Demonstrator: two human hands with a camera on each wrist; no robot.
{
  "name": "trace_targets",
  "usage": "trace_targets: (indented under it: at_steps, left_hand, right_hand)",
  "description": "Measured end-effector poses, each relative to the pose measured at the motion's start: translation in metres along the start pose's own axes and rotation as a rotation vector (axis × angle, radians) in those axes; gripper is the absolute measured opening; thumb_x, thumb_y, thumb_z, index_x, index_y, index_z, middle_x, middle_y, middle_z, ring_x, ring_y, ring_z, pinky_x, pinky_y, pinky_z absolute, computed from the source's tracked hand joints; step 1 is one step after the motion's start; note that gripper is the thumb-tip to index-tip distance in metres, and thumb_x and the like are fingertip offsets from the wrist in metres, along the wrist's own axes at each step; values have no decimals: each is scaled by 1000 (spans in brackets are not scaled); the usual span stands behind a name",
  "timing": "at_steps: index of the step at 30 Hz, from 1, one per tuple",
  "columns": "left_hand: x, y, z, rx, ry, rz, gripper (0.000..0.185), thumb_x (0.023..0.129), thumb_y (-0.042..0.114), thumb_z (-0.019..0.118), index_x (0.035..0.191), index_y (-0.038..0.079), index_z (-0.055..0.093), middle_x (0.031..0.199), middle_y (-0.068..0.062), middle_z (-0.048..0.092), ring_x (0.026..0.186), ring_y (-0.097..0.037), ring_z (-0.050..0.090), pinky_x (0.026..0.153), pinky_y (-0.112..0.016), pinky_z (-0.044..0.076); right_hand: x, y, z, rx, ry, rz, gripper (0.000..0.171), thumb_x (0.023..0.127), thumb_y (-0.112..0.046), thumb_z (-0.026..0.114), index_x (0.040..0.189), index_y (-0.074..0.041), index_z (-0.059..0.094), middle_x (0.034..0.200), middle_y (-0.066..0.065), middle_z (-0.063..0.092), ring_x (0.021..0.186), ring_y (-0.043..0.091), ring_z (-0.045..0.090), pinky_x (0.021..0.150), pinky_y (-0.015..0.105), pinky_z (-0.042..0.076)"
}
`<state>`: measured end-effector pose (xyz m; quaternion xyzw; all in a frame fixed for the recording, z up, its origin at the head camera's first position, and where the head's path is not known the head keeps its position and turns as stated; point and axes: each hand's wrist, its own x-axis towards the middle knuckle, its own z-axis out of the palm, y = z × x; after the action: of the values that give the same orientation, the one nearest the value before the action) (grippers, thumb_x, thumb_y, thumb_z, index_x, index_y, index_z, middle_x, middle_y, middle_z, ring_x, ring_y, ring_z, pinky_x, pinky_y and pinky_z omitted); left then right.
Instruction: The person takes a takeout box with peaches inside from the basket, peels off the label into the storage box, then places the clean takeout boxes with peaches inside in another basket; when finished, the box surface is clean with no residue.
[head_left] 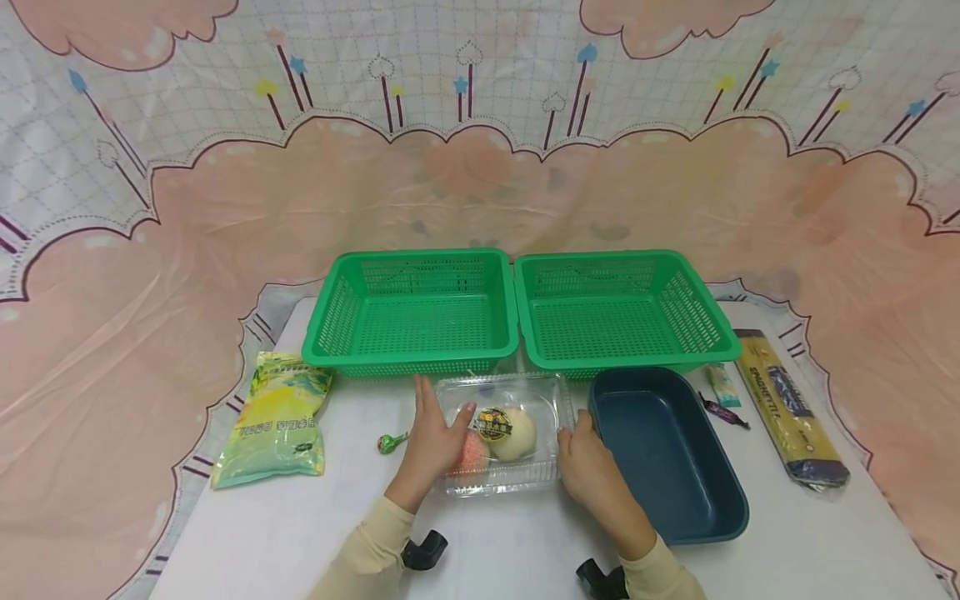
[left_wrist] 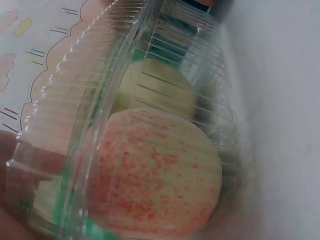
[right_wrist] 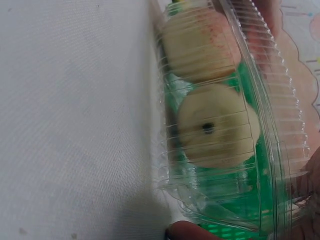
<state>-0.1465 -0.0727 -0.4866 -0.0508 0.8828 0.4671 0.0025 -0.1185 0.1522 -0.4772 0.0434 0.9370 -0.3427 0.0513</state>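
Both of my hands flank the clear plastic clamshell box, which sits on the white table near its front edge, just in front of the two green baskets. My left hand presses the box's left side with straight fingers and the thumb laid over the lid; my right hand touches the right side, fingers mostly hidden behind the wall, so I cannot tell how far they curl. Inside lie a pink-speckled bun and a pale cream bun under a round label. To handle this well I judge I should squeeze evenly from both sides and lightly, since the thin ribbed walls look likely to buckle or pop the lid, and keep it level so the buns don't roll. The dark blue tray lies touching or just beside my right hand, crowding that side. The left green basket and right green basket stand close behind. A small green wrapped candy lies near my left hand, a yellow-green snack bag further left, and a spaghetti packet by the right edge.
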Motion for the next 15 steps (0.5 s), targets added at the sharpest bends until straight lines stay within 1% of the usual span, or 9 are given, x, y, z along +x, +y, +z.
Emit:
trace_targets:
  at_steps: [7,15]
  left_hand:
    - [3,-2,-1,18,-29,10,89,107,28,56,161,-15,1,170,-35,-3,157,-53,8,128,-62,15]
    - [3,-2,0,-6,-40,-22,85,107,26,56,162,-12,4,170,-35,4,158,-51,10,129,-60,13]
  right_hand:
    - [-1,-2,-1,0,13,-5,57,109,-15,43,148,23,28,136,48,52,121,62,59,95,71,51]
    - [1,-2,0,4,15,-3,56,108,-15,42,148,23,28,136,48,52,121,62,58,97,71,50]
